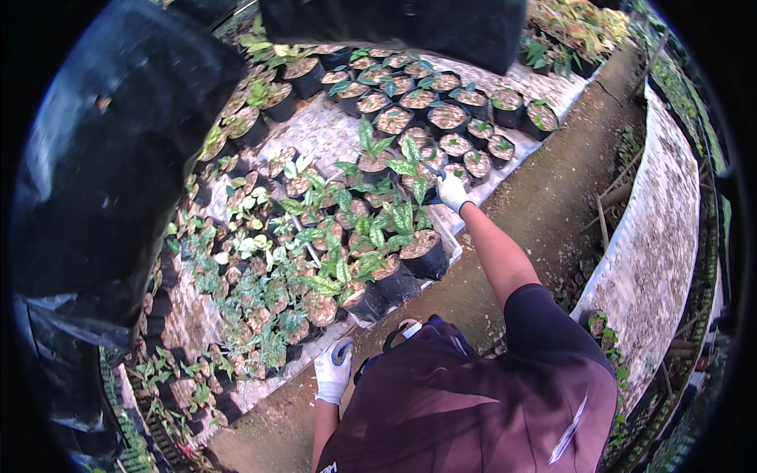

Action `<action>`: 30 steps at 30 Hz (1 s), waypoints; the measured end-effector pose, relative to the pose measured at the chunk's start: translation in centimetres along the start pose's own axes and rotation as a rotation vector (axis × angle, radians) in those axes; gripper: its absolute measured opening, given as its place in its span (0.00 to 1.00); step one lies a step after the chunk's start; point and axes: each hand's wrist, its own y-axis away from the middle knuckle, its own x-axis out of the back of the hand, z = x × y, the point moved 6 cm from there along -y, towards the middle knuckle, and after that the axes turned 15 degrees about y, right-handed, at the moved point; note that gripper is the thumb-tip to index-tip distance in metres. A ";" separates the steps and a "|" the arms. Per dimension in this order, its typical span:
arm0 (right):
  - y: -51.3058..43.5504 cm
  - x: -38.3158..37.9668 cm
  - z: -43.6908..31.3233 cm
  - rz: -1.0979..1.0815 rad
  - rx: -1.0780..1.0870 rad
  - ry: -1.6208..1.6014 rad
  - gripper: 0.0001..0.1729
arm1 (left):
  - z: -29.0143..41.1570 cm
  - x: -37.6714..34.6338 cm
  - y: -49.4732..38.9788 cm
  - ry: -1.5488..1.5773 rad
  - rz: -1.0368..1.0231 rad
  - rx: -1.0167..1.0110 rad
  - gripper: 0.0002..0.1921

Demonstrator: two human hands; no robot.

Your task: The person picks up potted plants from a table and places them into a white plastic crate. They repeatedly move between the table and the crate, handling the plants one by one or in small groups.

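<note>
My right hand (453,190), in a white work glove with dark blue fingertips, reaches to the far edge of a group of potted plants with speckled leaves. A small dark tool or part of the glove shows at its fingertips; I cannot tell which. Beside it stand a speckled-leaf plant (409,159) and small seedling pots (455,145). My left hand (333,368), gloved alike, hangs low beside the bed's near edge, its fingers partly curled; nothing plain shows in it. Closest to it are black-bagged pots (366,303) and feathery grey-green plants (287,313).
A dirt path (526,189) runs diagonally beside the bed of potted plants. Across it lies a pale ground sheet (650,248) with sticks along its edge. Large black plastic sheets (118,165) overhang the left and top. A white pipe (306,241) lies among the pots.
</note>
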 end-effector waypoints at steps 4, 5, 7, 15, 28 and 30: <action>-1.7 -2.9 -3.3 -0.176 0.049 0.032 0.15 | -3.1 2.4 4.3 0.038 0.177 0.221 0.12; -2.0 -3.9 -3.8 -0.234 0.098 0.055 0.17 | -3.4 2.8 5.5 -0.013 0.208 0.196 0.12; -2.3 -5.4 -3.5 -0.177 0.105 0.090 0.18 | -4.6 3.7 8.1 -0.114 0.278 0.229 0.13; -5.9 -4.8 -0.3 -0.038 0.168 0.052 0.28 | -13.6 4.9 20.2 0.033 0.661 0.624 0.15; 11.8 11.5 -33.1 0.197 0.302 -0.345 0.13 | -36.1 -6.0 42.7 0.395 1.248 1.088 0.05; 16.7 9.6 -39.0 0.094 0.425 -0.464 0.12 | -38.4 -6.5 44.4 0.385 1.225 1.159 0.06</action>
